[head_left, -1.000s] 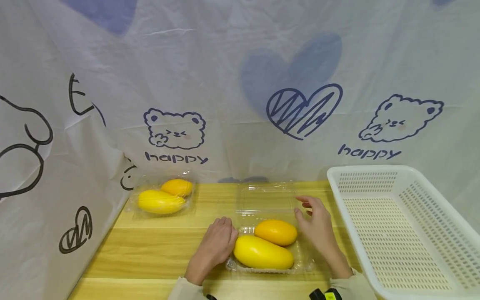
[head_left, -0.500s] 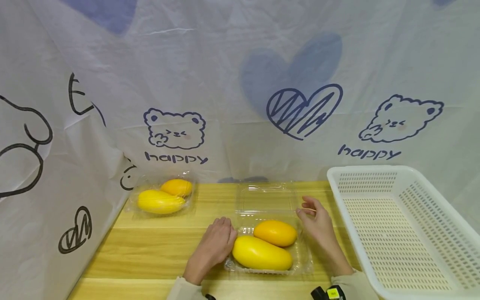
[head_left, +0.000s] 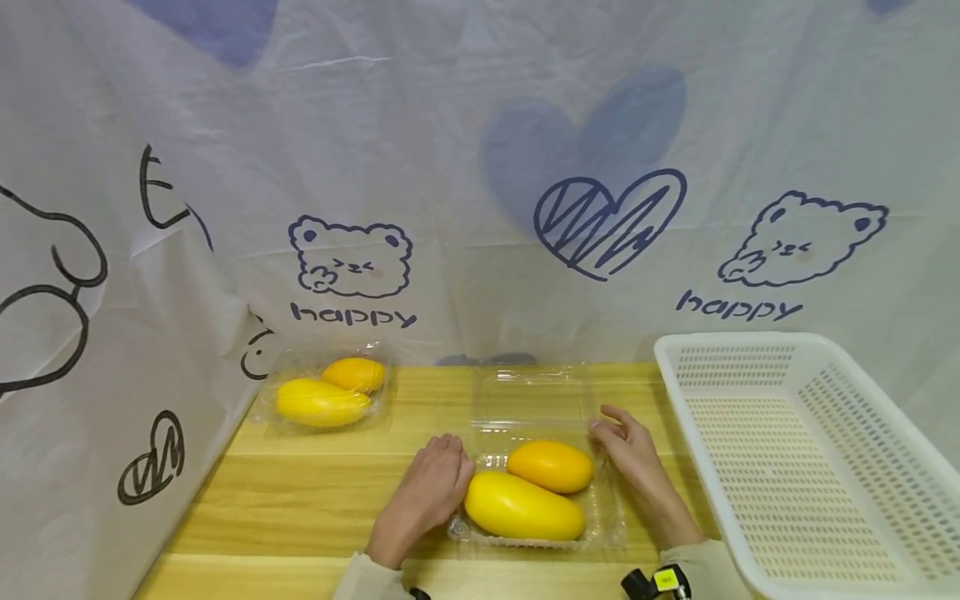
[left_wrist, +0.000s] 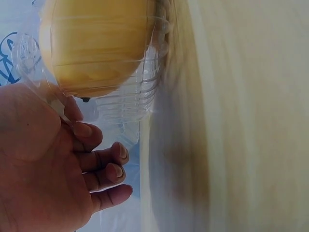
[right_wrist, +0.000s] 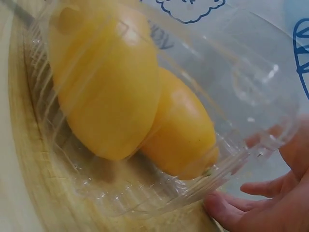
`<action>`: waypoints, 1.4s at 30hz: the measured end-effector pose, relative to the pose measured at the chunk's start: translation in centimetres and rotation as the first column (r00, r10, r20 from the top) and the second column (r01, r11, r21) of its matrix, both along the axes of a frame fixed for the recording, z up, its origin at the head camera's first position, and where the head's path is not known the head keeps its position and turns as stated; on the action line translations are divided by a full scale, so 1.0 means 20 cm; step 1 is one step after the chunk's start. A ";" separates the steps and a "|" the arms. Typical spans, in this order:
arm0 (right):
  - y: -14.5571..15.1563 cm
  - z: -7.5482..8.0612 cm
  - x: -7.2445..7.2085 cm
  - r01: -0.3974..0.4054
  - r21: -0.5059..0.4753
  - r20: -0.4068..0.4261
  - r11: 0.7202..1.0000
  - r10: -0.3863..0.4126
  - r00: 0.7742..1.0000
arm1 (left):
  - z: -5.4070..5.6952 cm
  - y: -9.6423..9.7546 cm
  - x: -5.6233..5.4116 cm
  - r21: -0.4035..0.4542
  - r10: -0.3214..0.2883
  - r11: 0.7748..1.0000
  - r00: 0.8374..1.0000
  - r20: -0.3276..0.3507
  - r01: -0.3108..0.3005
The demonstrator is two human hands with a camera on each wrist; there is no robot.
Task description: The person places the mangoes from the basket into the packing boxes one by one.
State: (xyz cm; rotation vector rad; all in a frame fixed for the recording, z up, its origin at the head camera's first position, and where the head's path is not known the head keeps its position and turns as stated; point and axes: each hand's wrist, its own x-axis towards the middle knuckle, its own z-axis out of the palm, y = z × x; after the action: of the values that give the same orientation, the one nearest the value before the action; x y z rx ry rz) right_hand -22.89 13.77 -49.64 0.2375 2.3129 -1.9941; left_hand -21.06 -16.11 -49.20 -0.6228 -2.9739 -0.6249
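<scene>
A clear plastic clamshell box (head_left: 609, 521) lies open on the table, its lid (head_left: 532, 396) folded back flat. It holds a large yellow oval fruit (head_left: 525, 506) and a smaller orange-yellow, mango-like fruit (head_left: 551, 467). At the left rim, my left hand (head_left: 431, 483) pinches the plastic edge between thumb and index finger; the left wrist view shows its other fingers loosely bent below. My right hand (head_left: 637, 458) is at the box's right side by the hinge corner. In the right wrist view, one right fingertip (right_wrist: 256, 137) shows through the plastic, and other fingers lie outside the wall.
A second clear box (head_left: 262, 412) with two yellow fruits stands at the back left. To the right is a white perforated basket (head_left: 795, 467). Behind the wooden table (head_left: 300, 492) hangs a printed cloth (head_left: 465, 167).
My right hand has drawn slightly lower, its thumb and fingers coming together at the hinge corner. The box shifted a little left early on. My left hand has stayed on the rim.
</scene>
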 end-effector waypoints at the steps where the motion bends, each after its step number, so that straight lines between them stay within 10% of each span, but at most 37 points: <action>1: 0.00 -0.01 0.00 0.003 -0.028 0.014 1.000 -0.003 1.000 | 0.00 0.00 0.00 0.000 0.001 1.000 1.000 0.002 -0.001; 14: -0.02 -0.03 -0.05 0.029 -0.318 0.036 0.948 -0.018 0.999 | 0.00 -0.01 0.00 0.027 -0.029 0.999 1.000 0.007 0.029; 42: -0.02 0.03 -0.05 0.054 -0.251 -0.144 0.966 -0.093 0.985 | -0.02 0.01 0.01 0.054 -0.013 0.998 0.999 -0.042 0.016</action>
State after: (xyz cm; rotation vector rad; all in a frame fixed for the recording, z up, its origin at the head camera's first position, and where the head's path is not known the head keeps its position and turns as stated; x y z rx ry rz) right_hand -23.89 13.39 -49.01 0.1589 2.1369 -2.3902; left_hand -20.81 -15.82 -49.56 -0.6459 -2.9058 -0.6829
